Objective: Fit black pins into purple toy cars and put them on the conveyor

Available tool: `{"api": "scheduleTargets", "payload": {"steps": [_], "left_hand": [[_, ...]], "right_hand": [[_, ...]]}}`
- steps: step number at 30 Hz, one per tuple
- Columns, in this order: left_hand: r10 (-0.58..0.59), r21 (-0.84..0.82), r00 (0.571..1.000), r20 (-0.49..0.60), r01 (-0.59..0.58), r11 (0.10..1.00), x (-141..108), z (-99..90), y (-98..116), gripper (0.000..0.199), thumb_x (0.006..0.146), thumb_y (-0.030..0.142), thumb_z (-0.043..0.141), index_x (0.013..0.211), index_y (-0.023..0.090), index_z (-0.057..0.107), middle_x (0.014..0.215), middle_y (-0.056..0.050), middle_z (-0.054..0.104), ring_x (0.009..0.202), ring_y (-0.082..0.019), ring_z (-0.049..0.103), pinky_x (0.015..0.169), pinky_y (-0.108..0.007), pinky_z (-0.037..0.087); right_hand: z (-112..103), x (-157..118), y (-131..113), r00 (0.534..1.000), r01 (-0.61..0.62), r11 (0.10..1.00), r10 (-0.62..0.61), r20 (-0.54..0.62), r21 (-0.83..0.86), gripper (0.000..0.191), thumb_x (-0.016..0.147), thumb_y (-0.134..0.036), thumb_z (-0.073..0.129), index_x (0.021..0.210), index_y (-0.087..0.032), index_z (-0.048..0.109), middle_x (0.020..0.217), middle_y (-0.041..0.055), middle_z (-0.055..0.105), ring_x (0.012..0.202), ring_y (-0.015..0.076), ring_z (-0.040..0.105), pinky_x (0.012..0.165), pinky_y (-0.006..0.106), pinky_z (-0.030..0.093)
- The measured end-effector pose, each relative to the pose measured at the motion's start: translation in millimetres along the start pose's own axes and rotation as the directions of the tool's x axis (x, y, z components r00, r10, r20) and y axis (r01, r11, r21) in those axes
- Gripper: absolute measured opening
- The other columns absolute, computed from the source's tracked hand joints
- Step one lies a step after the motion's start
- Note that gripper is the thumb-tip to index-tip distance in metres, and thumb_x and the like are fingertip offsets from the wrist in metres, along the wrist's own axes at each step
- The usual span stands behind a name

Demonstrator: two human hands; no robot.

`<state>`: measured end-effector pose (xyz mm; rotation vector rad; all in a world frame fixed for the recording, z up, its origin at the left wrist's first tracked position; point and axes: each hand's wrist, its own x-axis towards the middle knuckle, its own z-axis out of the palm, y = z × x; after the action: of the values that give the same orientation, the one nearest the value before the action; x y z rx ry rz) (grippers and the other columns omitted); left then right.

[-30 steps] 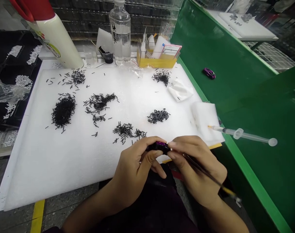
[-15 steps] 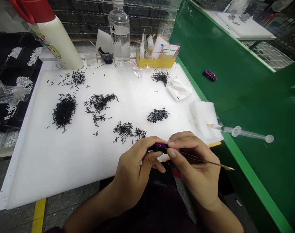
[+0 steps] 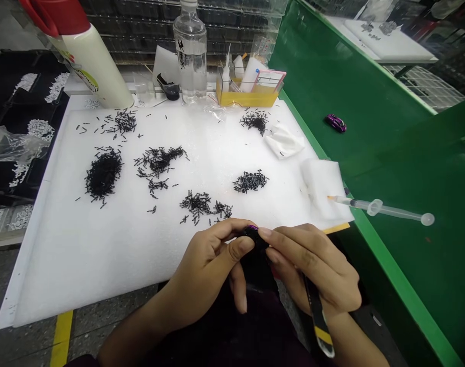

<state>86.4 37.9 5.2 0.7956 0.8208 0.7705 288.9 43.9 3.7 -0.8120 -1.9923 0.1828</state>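
White foam sheet [image 3: 83, 255] on the tabletop, with heaps of short black pins [image 3: 103, 174]. Left hand [image 3: 205, 270]: fingers [image 3: 232, 237] curled, pinching a small purple toy car [image 3: 254, 235] just above the sheet's near edge. Right hand [image 3: 312, 270]: fingertips [image 3: 285, 237] against that car — slender black-and-yellow tool [image 3: 318, 326] gripped too. Far right: clear plastic syringe [image 3: 381, 207], tip over a white foam block [image 3: 322, 186].

A small toy car [image 3: 255, 235], dark with a purple glint on top, is pinched in the fingers of the left hand [image 3: 207, 270] and touched by the right hand [image 3: 312, 267], over the near edge of the white foam sheet [image 3: 83, 255]. A thin black brush handle [image 3: 318, 321], banded yellow, is gripped in the right hand, its tip hidden.
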Motion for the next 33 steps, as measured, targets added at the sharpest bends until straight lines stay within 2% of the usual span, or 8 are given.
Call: {"api": "scheduleTargets", "payload": {"steps": [5,9,14,19,21,26,30,33], "left_hand": [[-0.031,-0.019,0.999,-0.017,0.031,0.999,2,2.9,2,0.039,0.107,0.053,0.072,0.128,0.021,0.074,0.05,0.006,0.069,0.043,-0.011,0.066,0.058,-0.021,0.051],[-0.009,-0.069,1.0,0.021,0.01,0.998,5,5.2,4,0.033,0.107,0.051,0.073,0.121,0.022,0.076,0.056,0.005,0.072,0.044,-0.009,0.067,0.059,-0.019,0.052],[0.042,-0.204,0.963,0.267,0.014,0.979,13,15.6,-10,0.031,0.108,0.051,0.071,0.124,0.026,0.078,0.087,-0.002,0.082,0.062,-0.012,0.08,0.056,-0.015,0.056],[0.092,-0.043,0.995,-0.029,-0.094,0.995,20,22.3,-24,0.052,0.093,0.041,0.092,0.141,0.034,0.073,0.158,-0.009,0.068,0.102,-0.019,0.082,0.078,-0.02,0.064],[0.121,0.042,0.986,-0.117,-0.117,0.992,22,22.0,-28,0.041,0.095,0.043,0.089,0.131,0.029,0.078,0.148,-0.011,0.073,0.108,-0.021,0.08,0.089,-0.026,0.064],[0.2,0.047,0.969,-0.147,-0.195,0.98,25,19.8,-37,0.032,0.097,0.051,0.083,0.115,0.025,0.081,0.134,-0.011,0.076,0.101,-0.022,0.078,0.093,-0.034,0.065],[0.219,0.099,0.967,-0.127,-0.208,0.973,26,17.2,-44,0.032,0.099,0.053,0.08,0.115,0.025,0.081,0.131,-0.01,0.076,0.103,-0.022,0.076,0.095,-0.031,0.064],[0.225,0.152,0.967,-0.116,-0.207,0.966,27,15.3,-47,0.034,0.101,0.055,0.077,0.117,0.025,0.08,0.134,-0.012,0.076,0.106,-0.023,0.076,0.097,-0.032,0.064]], "right_hand": [[-1,-8,3,0.95,-0.308,0.914,0.311,0.033,0.265,0.044,0.103,-0.011,0.072,0.143,-0.03,0.074,0.105,0.0031,0.077,0.082,0.0151,0.068,0.072,0.029,0.06],[0,-13,0,0.711,-0.647,0.537,0.681,0.175,0.541,0.031,0.102,-0.045,0.08,0.132,-0.036,0.077,0.087,-0.0021,0.074,0.062,0.01,0.054,0.057,0.022,0.05],[-16,-25,-5,0.553,-0.811,0.296,0.667,0.498,0.504,0.046,0.083,-0.066,0.091,0.11,-0.03,0.086,0.086,0.0027,0.077,0.077,0.0203,0.071,0.071,0.031,0.06],[-110,-61,15,0.389,-0.921,0.389,0.921,0.01,0.009,0.069,0.064,-0.086,0.088,0.096,-0.025,0.083,0.085,0.0085,0.079,0.081,0.0323,0.076,0.07,0.04,0.061],[-155,-78,31,0.239,-0.903,0.079,0.909,-0.341,-0.423,0.071,0.071,-0.093,0.073,0.096,-0.028,0.08,0.082,0.0088,0.076,0.075,0.0338,0.073,0.066,0.044,0.058],[-209,-89,89,0.043,-0.77,-0.342,0.814,-0.579,-0.538,0.054,0.097,-0.074,0.061,0.081,-0.023,0.07,0.079,0.022,0.071,0.073,0.0416,0.07,0.066,0.055,0.053],[-198,-46,159,0.045,-0.72,-0.367,0.822,-0.568,-0.589,0.048,0.109,-0.063,0.059,0.116,-0.017,0.072,0.112,0.0121,0.075,0.099,0.025,0.074,0.092,0.047,0.063],[-178,6,217,0.2,-0.732,-0.149,0.886,-0.418,-0.664,0.037,0.107,-0.047,0.071,0.13,-0.018,0.07,0.134,0.0112,0.071,0.118,0.0261,0.071,0.103,0.049,0.062]]}}
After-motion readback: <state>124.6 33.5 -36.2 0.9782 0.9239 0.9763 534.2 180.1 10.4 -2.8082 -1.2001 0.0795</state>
